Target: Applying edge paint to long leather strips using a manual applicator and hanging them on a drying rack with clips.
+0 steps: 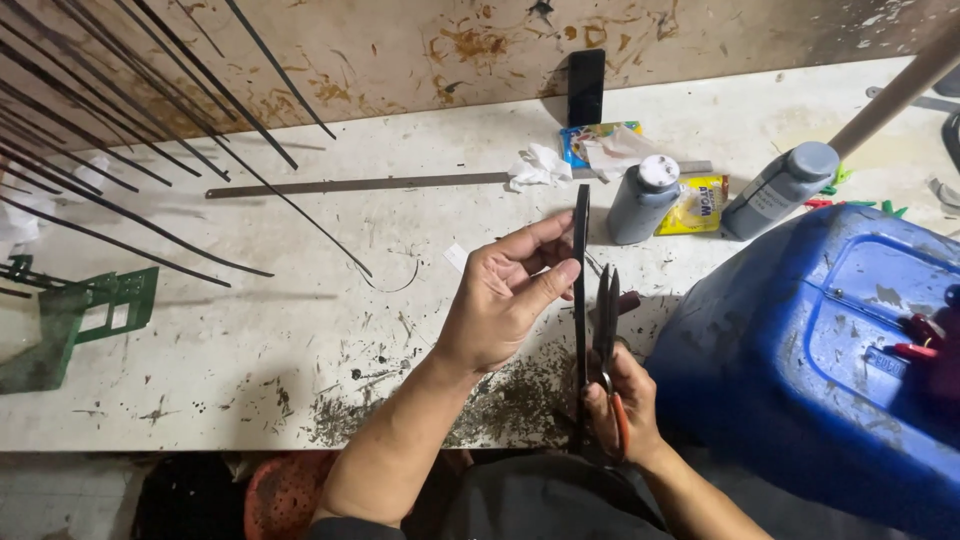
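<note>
The left hand (pixel 505 290) pinches a long thin black strip (pixel 581 280) between thumb and fingers, holding it upright over the white workbench (pixel 300 300). Just right of the strip, the right hand (pixel 620 405) is closed round the orange handles of a pair of scissors (pixel 607 330), blades pointing up alongside the strip. Beyond the strip stands a grey bottle (pixel 640 200) with a white cap; right of it lies a yellow packet (pixel 697 205), then a second grey bottle (pixel 780 190), leaning, with a pale label. Behind the first bottle sits a bright multicoloured packet (pixel 597 140) and crumpled white paper (pixel 538 166). A big blue plastic canister (pixel 830 350) fills the space right of the strip.
</note>
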